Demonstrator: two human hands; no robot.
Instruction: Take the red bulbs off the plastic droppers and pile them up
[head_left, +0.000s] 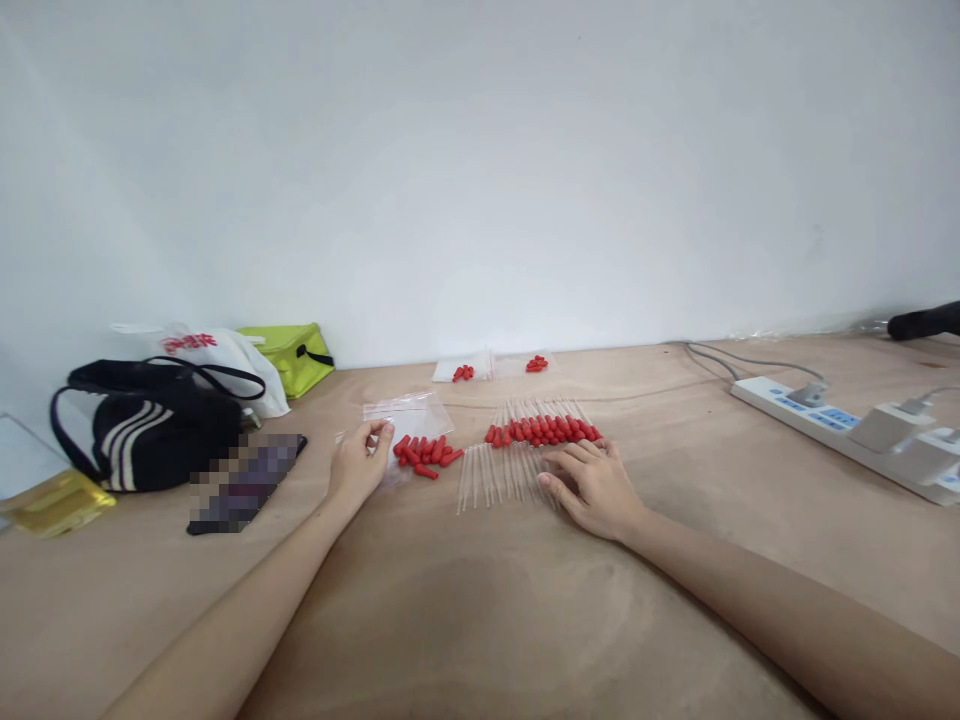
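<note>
My left hand rests on the wooden table, fingers curled in a pinch at the edge of a clear plastic bag, beside a loose pile of red caps. My right hand lies flat with fingers stretched over a row of thin clear tubes. Behind it lies a second row of clear tubes fitted with red caps.
A black striped bag, a white plastic bag and a green pouch stand at the left. A dark blurred flat object and a yellow box lie nearby. A white power strip with plugs lies at right. Two small bags with red caps sit by the wall.
</note>
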